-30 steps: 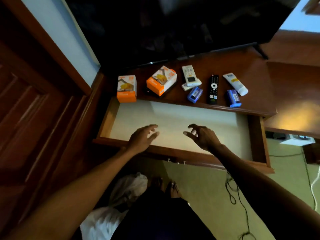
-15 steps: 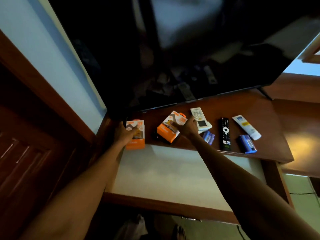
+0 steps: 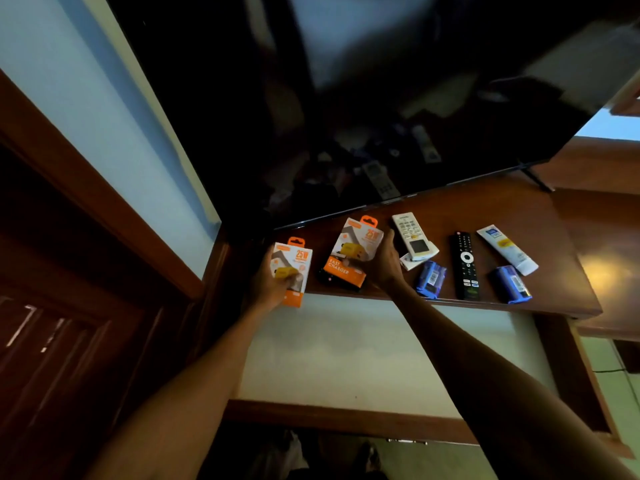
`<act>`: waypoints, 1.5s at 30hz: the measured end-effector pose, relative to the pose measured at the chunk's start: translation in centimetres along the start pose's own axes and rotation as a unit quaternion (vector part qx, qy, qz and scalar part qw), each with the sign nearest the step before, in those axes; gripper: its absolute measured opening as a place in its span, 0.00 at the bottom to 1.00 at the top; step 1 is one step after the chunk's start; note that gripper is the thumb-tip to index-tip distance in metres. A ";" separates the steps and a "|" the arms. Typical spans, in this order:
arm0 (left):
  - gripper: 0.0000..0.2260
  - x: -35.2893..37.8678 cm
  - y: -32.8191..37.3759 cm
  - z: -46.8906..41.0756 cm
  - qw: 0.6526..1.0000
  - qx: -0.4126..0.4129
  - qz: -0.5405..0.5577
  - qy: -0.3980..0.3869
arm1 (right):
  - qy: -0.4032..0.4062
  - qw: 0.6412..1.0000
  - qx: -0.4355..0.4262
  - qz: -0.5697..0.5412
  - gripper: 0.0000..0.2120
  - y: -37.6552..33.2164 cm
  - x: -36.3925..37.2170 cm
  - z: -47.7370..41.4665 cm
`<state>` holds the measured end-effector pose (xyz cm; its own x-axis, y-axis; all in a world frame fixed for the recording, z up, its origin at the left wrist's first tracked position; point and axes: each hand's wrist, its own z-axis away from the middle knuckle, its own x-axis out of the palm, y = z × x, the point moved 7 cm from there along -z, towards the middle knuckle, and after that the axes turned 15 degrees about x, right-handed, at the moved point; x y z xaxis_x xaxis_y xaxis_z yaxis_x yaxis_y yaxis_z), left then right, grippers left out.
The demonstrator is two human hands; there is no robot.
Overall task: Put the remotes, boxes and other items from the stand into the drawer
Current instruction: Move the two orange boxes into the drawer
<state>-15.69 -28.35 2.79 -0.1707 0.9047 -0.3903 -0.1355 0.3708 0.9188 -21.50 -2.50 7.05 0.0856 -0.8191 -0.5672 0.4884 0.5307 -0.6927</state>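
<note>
Two orange-and-white charger boxes are at the left end of the wooden stand. My left hand grips the left charger box, which juts over the stand's front edge. My right hand grips the right charger box, tilted up off a dark flat item beneath it. Right of them lie a white remote on a small white box, a blue pack, a black remote, a white tube and a second blue pack. Below, the open drawer shows a pale bare bottom.
A large dark TV screen stands at the back of the stand, its foot at the right. A wooden door and its frame lie to the left. Pale green floor shows right of the drawer.
Both hands left the drawer and reached up to the stand, each closing on a charger box. The left box has lifted and shifted toward the stand's front edge; the view tilted upward.
</note>
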 end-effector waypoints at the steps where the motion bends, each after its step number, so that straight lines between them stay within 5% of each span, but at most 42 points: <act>1: 0.39 0.0 0.2 0.1 1.000 0.004 -0.006 -0.004 | -0.001 1.000 -0.004 -0.011 0.58 -0.1 0.0 0.4; 5: 0.44 -0.3 1.5 0.8 0.997 0.049 -0.018 -0.048 | -0.006 0.997 -0.042 -0.060 0.46 -0.5 -0.4 1.8; 18: 0.39 -3.9 -2.1 11.8 0.996 0.035 -0.023 -0.081 | -0.130 0.984 -0.124 0.005 0.42 5.8 2.2 9.7; 30: 0.38 0.3 -9.2 13.7 0.979 -0.028 -0.112 -0.167 | -0.156 0.987 -0.022 0.038 0.41 16.4 8.6 10.5; 45: 0.35 0.7 -11.3 12.4 0.953 -0.016 -0.251 -0.172 | -0.146 0.983 0.029 0.105 0.45 17.3 16.0 9.0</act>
<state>-2.20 -29.33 -7.10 0.2521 0.6332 -0.7318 -0.1472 0.7725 0.6177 -3.89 -8.43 -10.02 0.4315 -0.7248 -0.5371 0.4806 0.6886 -0.5430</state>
